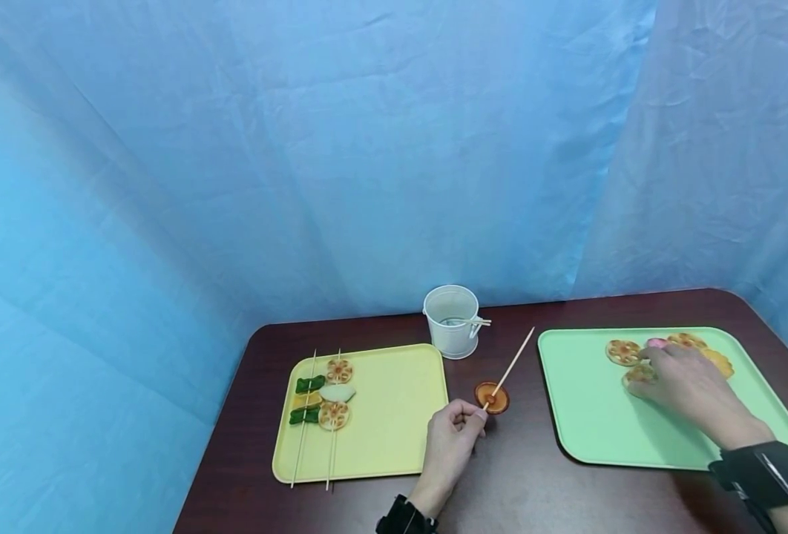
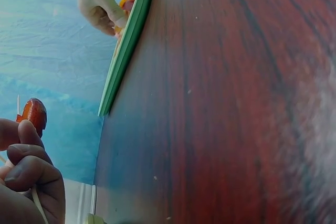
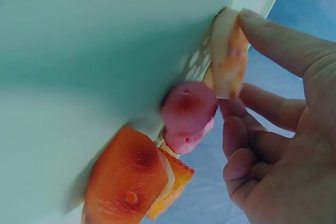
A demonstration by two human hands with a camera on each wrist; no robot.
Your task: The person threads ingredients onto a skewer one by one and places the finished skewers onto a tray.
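My left hand point(image 1: 449, 443) pinches a thin wooden skewer point(image 1: 516, 362) over the bare wood between the two trays. A brown mushroom cap point(image 1: 491, 398) is threaded on that skewer, just above the fingertips. Over the green tray point(image 1: 597, 430), my right hand point(image 1: 688, 386) pinches a browned lotus root slice point(image 3: 229, 53), tilted on edge between thumb and fingers in the right wrist view. Beside this slice lie pink round pieces point(image 3: 188, 107) and an orange-red piece point(image 3: 128, 177) with a small hole. Another lotus root slice point(image 1: 623, 352) and a yellow wavy-edged piece point(image 1: 719, 363) rest on the tray.
At left, a yellow tray point(image 1: 394, 415) holds two loaded skewers: one with green pieces point(image 1: 310, 384) and a yellow piece, one with lotus slices point(image 1: 334, 415) around a pale piece point(image 1: 337, 392). A white bucket point(image 1: 452, 326) containing skewers stands behind, near the blue curtain point(image 1: 394, 163).
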